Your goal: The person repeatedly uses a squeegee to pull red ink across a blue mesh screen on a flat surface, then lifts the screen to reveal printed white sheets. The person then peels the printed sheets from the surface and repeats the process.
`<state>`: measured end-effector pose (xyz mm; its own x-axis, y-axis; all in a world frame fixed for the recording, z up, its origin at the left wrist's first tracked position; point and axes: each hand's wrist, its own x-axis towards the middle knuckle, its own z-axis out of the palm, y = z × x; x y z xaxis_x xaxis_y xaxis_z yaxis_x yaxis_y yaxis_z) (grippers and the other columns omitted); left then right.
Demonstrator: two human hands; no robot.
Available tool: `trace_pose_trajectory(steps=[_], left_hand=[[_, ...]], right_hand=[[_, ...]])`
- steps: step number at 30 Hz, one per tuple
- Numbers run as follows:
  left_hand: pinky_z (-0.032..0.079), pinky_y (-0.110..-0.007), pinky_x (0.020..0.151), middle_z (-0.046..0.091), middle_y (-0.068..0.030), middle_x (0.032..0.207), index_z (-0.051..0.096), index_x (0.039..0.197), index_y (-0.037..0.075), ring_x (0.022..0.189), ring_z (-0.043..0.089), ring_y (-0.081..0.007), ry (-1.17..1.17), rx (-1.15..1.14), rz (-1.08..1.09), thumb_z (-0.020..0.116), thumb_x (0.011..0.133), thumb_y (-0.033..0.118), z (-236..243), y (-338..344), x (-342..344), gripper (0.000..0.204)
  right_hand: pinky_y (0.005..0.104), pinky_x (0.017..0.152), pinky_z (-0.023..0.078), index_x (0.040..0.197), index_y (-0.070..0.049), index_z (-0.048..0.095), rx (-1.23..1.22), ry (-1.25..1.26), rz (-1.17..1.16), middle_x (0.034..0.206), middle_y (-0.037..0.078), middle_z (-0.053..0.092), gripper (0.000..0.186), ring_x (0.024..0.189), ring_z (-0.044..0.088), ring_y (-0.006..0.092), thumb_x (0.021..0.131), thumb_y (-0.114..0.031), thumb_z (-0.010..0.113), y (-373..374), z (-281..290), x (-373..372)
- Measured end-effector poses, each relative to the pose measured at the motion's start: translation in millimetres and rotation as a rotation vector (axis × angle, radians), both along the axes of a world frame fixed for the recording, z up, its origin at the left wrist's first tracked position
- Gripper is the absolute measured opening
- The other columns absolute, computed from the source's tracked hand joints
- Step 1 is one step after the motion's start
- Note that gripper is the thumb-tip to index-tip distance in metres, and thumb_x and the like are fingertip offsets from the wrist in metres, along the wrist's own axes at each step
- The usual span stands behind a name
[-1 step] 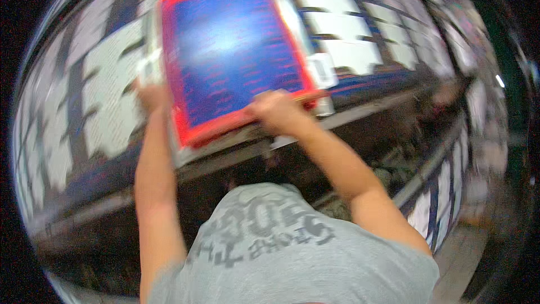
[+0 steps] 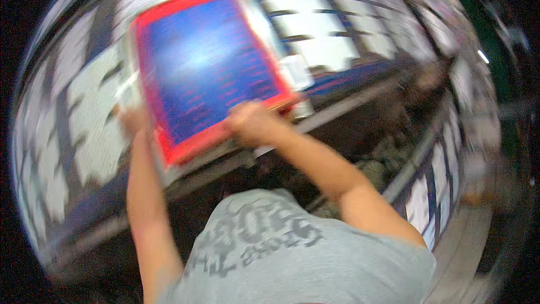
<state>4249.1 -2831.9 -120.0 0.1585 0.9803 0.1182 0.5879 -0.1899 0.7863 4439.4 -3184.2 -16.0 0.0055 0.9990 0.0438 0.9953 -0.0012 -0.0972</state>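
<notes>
My right hand [image 2: 251, 124] is curled over the lower right edge of the frame [image 2: 208, 62], gripping it. My left hand [image 2: 134, 119] sits at the frame's lower left edge, beside its pale outer rim; it is too blurred for me to tell whether those fingers are closed or loose. The frame is a flat panel, blue inside a red border, tilted with its top leaning away to the left, held up in front of me above my grey shirt [image 2: 292, 259].

Under and behind it run long tables [image 2: 95, 118] covered with rows of white printed sheets [image 2: 315, 45], with dark gaps between the rows. A metal rail [image 2: 360, 101] crosses just below the frame. The room beyond is dark.

Against the earlier frame, nothing has shifted: both hands and the frame sit in the same places.
</notes>
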Motion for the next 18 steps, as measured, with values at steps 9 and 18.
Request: trace_pose_trajectory(steps=[9, 18], left_hand=[[0.055, -0.053, 0.110, 0.073, -0.0265, 0.143, 0.061, 0.157, 0.006, 0.126, 0.072, -0.0473, 0.109, 0.226, 0.189, 0.065, 0.107, 0.024, -67.8, 99.2, -9.0, 0.053], [0.053, -0.056, 0.114, 0.070, -0.0232, 0.150, 0.063, 0.159, 0.015, 0.130, 0.071, -0.0452, 0.340, 0.105, 0.304, 0.069, 0.104, 0.037, -66.8, 124.1, -29.4, 0.060]], right_hand=[[0.0529, 0.101, 0.052, 0.105, -0.006, 0.075, 0.151, 0.172, -0.074, 0.123, 0.017, 0.068, 0.067, 0.120, 0.064, 0.0368, 0.064, -0.054, 0.098, -23.9, -30.4, -10.7], [0.0532, 0.102, 0.050, 0.118, -0.011, 0.076, 0.397, 0.460, -0.018, 0.131, 0.014, 0.067, 0.064, 0.127, 0.062, 0.0361, 0.072, -0.052, 0.095, -49.3, -38.5, 68.2]])
